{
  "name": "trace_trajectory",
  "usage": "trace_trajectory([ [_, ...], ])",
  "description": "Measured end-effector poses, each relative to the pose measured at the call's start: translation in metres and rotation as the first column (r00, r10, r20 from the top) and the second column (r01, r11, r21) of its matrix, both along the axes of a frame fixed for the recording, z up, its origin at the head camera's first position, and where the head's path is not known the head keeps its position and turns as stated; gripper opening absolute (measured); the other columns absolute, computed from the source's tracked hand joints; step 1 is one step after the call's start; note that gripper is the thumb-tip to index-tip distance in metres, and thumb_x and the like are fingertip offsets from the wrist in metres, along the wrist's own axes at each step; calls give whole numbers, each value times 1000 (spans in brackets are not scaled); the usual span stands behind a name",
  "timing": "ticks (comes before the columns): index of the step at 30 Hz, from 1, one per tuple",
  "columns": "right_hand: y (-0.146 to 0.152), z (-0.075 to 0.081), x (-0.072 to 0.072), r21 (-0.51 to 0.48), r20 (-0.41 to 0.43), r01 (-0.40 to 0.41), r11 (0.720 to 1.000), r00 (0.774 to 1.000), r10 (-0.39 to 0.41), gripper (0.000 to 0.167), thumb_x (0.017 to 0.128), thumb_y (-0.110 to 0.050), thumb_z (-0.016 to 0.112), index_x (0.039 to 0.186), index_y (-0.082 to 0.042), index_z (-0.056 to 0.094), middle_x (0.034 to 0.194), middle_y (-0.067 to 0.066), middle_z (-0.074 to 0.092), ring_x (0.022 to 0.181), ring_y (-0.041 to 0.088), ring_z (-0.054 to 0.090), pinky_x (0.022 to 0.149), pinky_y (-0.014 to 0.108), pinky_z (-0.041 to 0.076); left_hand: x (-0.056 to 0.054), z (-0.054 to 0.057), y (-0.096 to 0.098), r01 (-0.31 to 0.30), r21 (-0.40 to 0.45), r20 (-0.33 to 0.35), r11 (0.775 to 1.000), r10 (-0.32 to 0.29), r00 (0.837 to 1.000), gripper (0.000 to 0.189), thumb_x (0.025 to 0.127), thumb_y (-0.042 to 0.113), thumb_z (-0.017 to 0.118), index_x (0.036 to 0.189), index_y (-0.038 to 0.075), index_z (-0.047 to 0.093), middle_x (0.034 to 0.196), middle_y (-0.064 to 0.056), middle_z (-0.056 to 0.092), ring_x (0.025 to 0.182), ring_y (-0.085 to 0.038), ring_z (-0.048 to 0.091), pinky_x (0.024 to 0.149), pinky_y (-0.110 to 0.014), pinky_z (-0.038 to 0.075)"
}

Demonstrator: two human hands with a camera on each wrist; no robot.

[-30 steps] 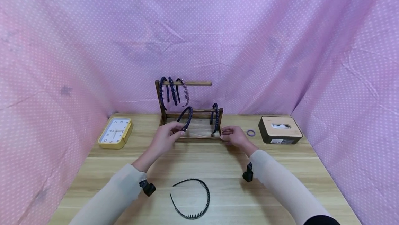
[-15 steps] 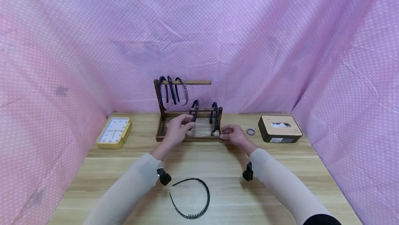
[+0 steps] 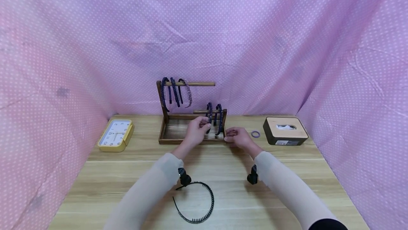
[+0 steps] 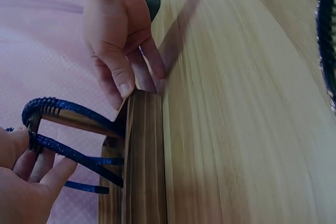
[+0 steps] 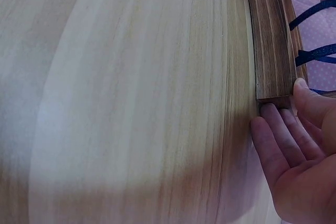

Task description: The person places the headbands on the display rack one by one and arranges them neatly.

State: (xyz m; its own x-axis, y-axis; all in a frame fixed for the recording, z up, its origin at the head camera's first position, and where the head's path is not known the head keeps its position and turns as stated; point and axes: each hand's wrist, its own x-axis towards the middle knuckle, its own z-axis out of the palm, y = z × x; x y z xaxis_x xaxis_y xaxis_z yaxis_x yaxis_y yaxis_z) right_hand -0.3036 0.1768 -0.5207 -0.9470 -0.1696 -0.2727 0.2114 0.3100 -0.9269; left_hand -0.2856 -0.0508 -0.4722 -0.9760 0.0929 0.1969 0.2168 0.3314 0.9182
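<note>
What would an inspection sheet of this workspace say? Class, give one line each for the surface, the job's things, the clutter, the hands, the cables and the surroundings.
Surface: wooden table.
Job's things: wooden rack; blue headband on its lower rail; black headband lying flat.
Clutter: yellow clock, tissue box, hair tie.
Hands: left hand pinches the blue headband; right hand holds the rack's corner.
Cables: nothing seen.
Surroundings: pink dotted cloth.
</note>
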Motion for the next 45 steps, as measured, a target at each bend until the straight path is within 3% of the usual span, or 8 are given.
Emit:
trace_trajectory([
  [10, -1, 1, 0, 12, 5, -5, 1000, 1000, 5, 40, 96, -2, 69, 135, 3, 59, 135, 26, 63, 105, 26, 70, 89, 48, 61, -3, 0, 14, 17, 29, 25, 999, -17, 1000, 21, 98, 5, 67, 117, -5, 67, 113, -28, 69, 97, -31, 68, 85, -36, 57],
  [14, -1, 2, 1, 14, 6, -6, 1000, 1000, 6, 40, 97, -2, 69, 135, 3, 58, 135, 26, 63, 108, 28, 70, 89, 48, 61, -4, -3, 16, 14, 34, 58, 999, -16, 998, 22, 99, 6, 66, 118, -4, 67, 112, -25, 70, 93, -27, 68, 78, -32, 57],
  [20, -1, 1, 0, 13, 4, -10, 1000, 1000, 10, 41, 97, -4, 69, 136, 4, 58, 136, 26, 62, 108, 28, 70, 90, 49, 60, -6, -8, 16, 2, 34, 55, 999, -4, 998, 21, 99, 6, 67, 118, -3, 67, 107, -17, 72, 91, -24, 68, 74, -26, 55],
  [26, -1, 0, 0, 7, 1, -13, 1000, 1000, 13, 42, 96, -3, 70, 135, 4, 58, 135, 27, 63, 106, 26, 70, 88, 48, 61, -4, -10, 14, 15, 106, 88, 994, -25, 996, 24, 99, 5, 66, 121, -3, 66, 109, -20, 70, 88, -33, 68, 71, -41, 60],
  [32, 0, 1, 1, 8, 2, -7, 1000, 1000, 7, 41, 96, -2, 70, 135, 3, 59, 136, 26, 63, 107, 28, 70, 87, 48, 61, -2, -10, 13, 15, 110, 68, 994, -22, 997, 24, 98, 3, 65, 121, -4, 66, 108, -20, 70, 86, -28, 69, 68, -37, 61],
  [37, 0, 0, 1, 13, -4, -14, 1000, 1000, 15, 41, 96, -3, 69, 136, 4, 58, 136, 27, 62, 109, 28, 69, 88, 49, 61, -2, -9, 13, 9, 150, 89, 989, -22, 996, 26, 97, 3, 67, 122, -4, 67, 108, -21, 70, 94, -43, 68, 73, -45, 62],
  [43, 0, 1, 1, 13, -1, -5, 1000, 1000, 5, 40, 96, -2, 69, 135, 3, 59, 135, 26, 63, 106, 26, 70, 88, 47, 61, -1, -8, 13, -6, 118, 74, 993, -3, 997, 26, 96, 6, 71, 121, -2, 68, 107, -18, 71, 90, -23, 69, 76, -46, 63],
  [45, 0, 1, 1, 13, 0, -5, 1000, 1000, 5, 40, 96, -2, 69, 135, 3, 59, 135, 26, 63, 106, 26, 70, 88, 47, 61, -1, -7, 13, -2, 107, 72, 994, -6, 997, 28, 96, 7, 72, 122, -2, 68, 109, -18, 71, 94, -25, 69, 75, -40, 62],
])
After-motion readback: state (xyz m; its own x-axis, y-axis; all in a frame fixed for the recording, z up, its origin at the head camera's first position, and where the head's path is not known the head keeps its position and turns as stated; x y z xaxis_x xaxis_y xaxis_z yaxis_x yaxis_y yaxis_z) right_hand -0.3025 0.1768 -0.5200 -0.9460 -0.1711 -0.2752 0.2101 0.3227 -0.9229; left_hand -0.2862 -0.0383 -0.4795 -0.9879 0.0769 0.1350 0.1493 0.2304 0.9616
